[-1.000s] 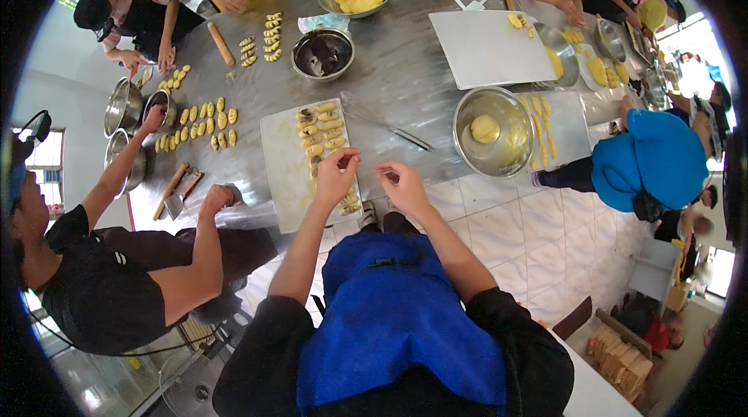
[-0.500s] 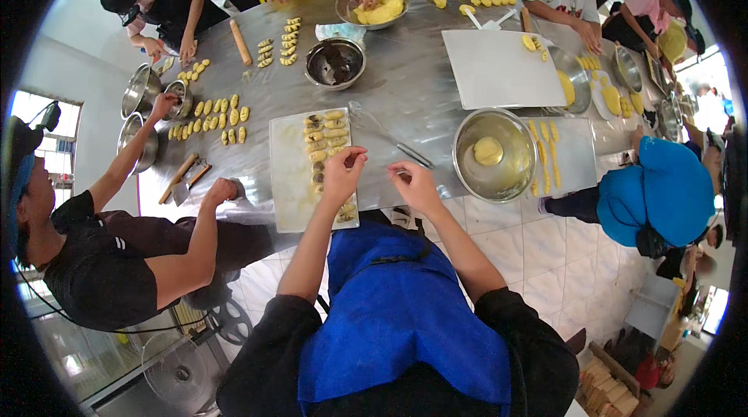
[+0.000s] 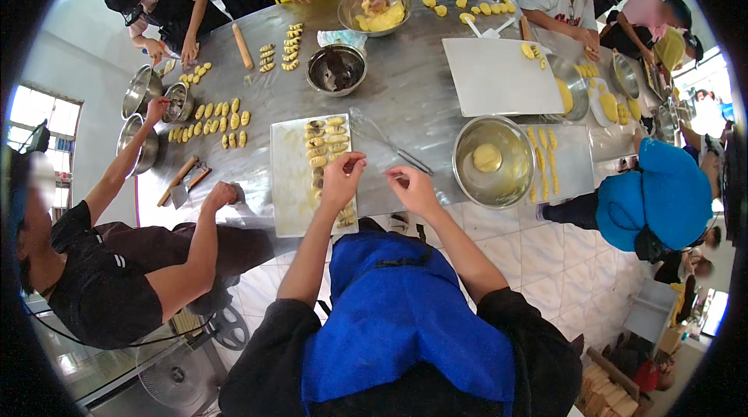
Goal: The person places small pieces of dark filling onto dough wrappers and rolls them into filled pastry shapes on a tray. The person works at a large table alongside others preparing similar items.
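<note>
My left hand (image 3: 341, 181) hovers over the right edge of a white board (image 3: 294, 183), its fingers curled in toward the thumb. A short gap to the right, my right hand (image 3: 411, 188) is closed in a similar pinch above the table's near edge. Whether either pinch holds anything small, I cannot make out. On the board lie two columns of small yellow dough pieces (image 3: 317, 152) with dark filling showing on several; my left hand and wrist hide some of them. A whisk (image 3: 408, 157) rests on the steel table just beyond my hands.
To the right stands a steel bowl (image 3: 467, 175) with a yellow dough ball (image 3: 487, 157); beside it lie dough strips (image 3: 540, 167). A bowl with dark filling (image 3: 336, 70) sits ahead. At left, a co-worker (image 3: 109, 277) reaches into a small bowl (image 3: 179, 101). A white cutting board (image 3: 499, 78) lies far right.
My hands keep nearly the same closed pose and place. The left co-worker's head has turned, and that person's far hand has drawn slightly back at the small bowl.
</note>
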`<move>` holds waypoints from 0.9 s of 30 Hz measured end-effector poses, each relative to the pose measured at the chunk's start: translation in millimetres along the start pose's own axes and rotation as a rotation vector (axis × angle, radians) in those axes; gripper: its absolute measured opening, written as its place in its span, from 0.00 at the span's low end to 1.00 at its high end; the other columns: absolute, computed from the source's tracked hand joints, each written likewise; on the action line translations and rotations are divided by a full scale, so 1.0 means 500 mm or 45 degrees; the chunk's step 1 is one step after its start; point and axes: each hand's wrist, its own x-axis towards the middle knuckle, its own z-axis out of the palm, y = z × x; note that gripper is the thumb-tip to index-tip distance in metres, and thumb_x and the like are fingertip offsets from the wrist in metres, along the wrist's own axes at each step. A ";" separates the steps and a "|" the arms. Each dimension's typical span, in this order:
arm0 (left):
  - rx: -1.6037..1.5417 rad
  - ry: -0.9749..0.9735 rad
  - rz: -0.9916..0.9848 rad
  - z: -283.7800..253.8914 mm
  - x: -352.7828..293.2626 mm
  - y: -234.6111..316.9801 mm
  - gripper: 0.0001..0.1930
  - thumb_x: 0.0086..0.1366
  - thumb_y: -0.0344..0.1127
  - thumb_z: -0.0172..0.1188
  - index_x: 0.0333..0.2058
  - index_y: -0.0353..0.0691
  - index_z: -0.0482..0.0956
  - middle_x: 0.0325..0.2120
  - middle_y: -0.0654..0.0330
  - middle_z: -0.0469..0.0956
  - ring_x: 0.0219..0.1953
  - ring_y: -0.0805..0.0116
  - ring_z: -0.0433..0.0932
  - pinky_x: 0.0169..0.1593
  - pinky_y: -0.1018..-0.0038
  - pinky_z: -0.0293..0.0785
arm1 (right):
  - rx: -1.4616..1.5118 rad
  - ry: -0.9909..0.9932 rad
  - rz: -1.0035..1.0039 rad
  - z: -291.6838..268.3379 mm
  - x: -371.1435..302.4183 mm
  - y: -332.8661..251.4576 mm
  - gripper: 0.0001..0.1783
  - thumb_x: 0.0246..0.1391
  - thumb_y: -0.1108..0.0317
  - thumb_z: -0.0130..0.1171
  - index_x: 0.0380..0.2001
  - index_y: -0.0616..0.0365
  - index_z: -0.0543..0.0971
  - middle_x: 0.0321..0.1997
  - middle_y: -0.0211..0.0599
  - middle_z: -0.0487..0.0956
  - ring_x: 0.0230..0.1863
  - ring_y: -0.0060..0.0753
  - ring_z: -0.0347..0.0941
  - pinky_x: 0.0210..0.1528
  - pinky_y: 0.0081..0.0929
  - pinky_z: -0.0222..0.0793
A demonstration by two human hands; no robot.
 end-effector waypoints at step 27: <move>-0.051 -0.007 0.099 -0.126 -0.013 -0.022 0.08 0.63 0.29 0.58 0.39 0.34 0.80 0.28 0.59 0.82 0.27 0.76 0.77 0.34 0.78 0.74 | -0.048 0.095 -0.089 0.126 0.000 -0.068 0.11 0.53 0.70 0.59 0.37 0.65 0.80 0.35 0.44 0.82 0.33 0.34 0.81 0.38 0.26 0.76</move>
